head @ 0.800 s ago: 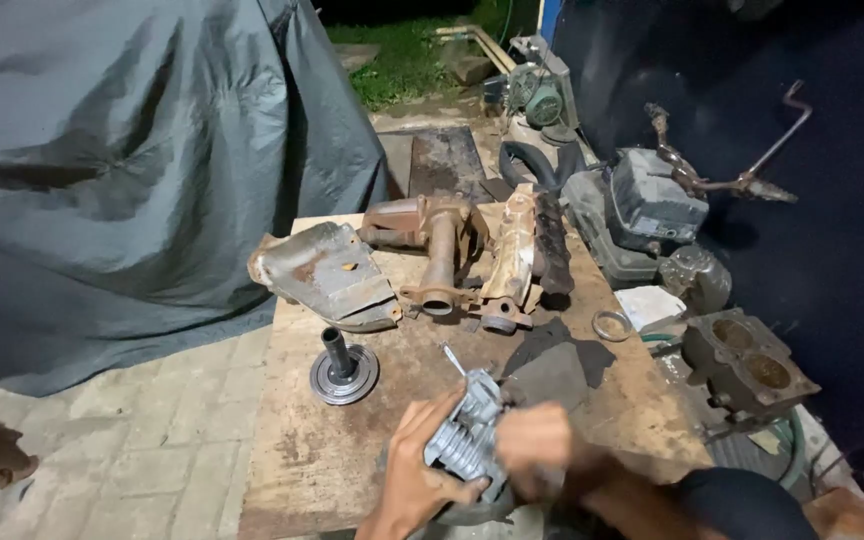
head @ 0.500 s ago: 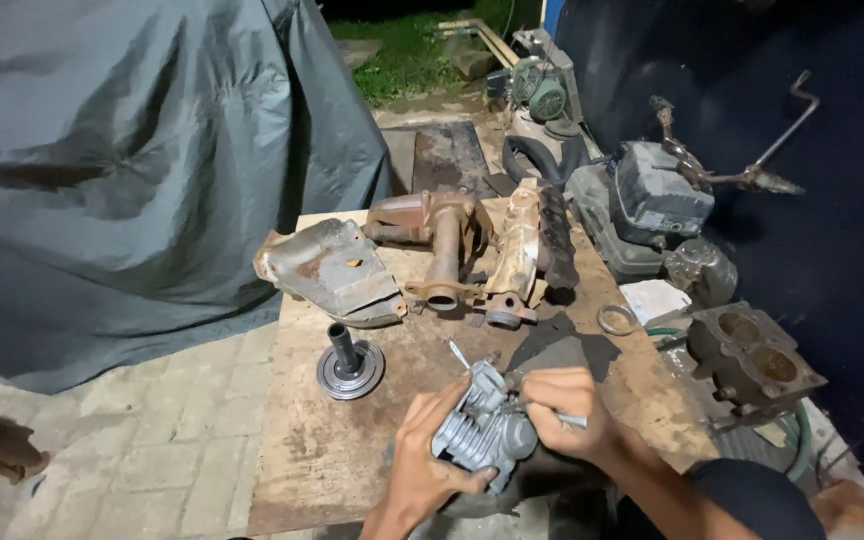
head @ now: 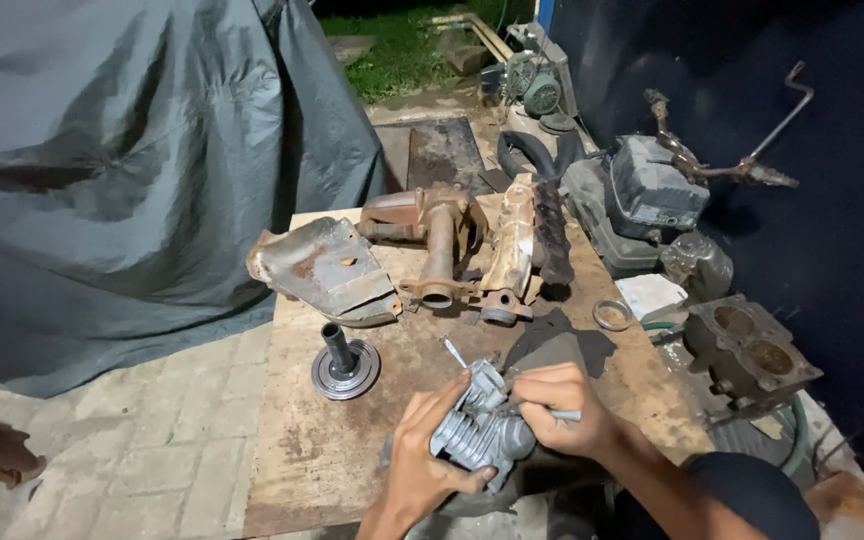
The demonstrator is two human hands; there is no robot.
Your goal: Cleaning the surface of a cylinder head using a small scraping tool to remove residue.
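The left hand (head: 422, 462) gripped a grey finned engine part (head: 480, 432) from the left side and below, its fingers (head: 452, 482) curled and clamped on the ribbed body. The part was held just above the near edge of the wooden table (head: 312, 450), tilted, with its ribs towards the person. The right hand (head: 557, 408) came over the top of the part from the right; its fingers (head: 542, 385) were closed together around a thin silvery tool (head: 562, 415), whose end stuck out to the right of the knuckles. Where the tool met the part was hidden by the hand. A short metal pin (head: 452, 351) stuck up at an angle just behind the part.

Left of the hands, a dark round flange with a short upright tube (head: 344, 362) stood on the table. Further back lay a dented grey metal cover (head: 324, 268), a rusty pipe piece (head: 439, 250) and a long rusted casting (head: 514, 245), close together. A metal ring (head: 613, 315) lay near the right edge, beside a white scrap (head: 650, 293). Off the table to the right sat a block with two round bores (head: 750, 350) and a grey engine (head: 647, 195). A grey tarpaulin (head: 112, 160) covered something large on the left.
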